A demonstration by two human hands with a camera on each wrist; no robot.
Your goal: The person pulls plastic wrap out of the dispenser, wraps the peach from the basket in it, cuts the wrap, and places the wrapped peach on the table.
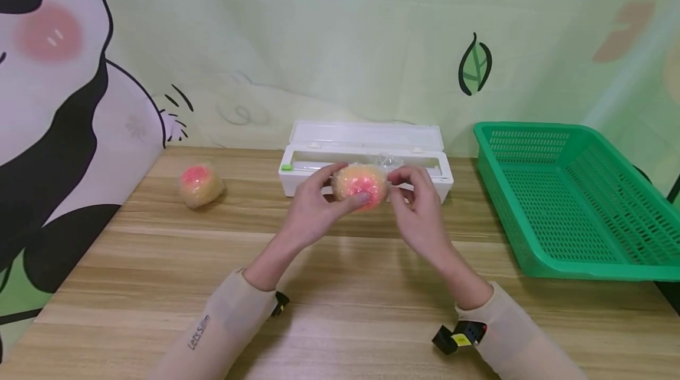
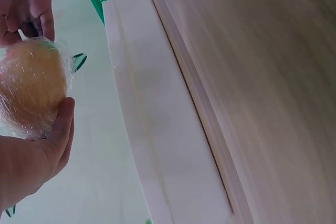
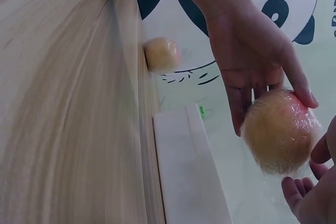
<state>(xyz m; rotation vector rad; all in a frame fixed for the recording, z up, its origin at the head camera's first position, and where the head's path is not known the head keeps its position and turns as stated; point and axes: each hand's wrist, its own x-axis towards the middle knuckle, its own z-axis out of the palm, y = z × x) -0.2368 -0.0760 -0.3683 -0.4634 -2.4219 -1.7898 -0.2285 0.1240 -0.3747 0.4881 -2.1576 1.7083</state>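
Above the table, in front of the white box, my left hand (image 1: 316, 206) grips a yellow-and-pink peach (image 1: 361, 184) wrapped in clear cling film. Its thumb lies across the peach's near side. At the peach's right end my right hand (image 1: 421, 212) pinches the cling film between thumb and forefinger. Crinkled film shines around the peach (image 2: 34, 80) in the left wrist view. From the right wrist view, the left hand's fingers (image 3: 239, 111) curve round the peach (image 3: 281, 129). A second wrapped peach (image 1: 199, 186) rests on the table at the left.
A white cling film box (image 1: 366, 137) stands at the back with its lid raised and a green slider (image 1: 287, 167) on its left front. On the right sits a green mesh basket (image 1: 510, 223). A printed panda cloth (image 1: 319, 38) hangs behind the wooden table (image 1: 345, 297).
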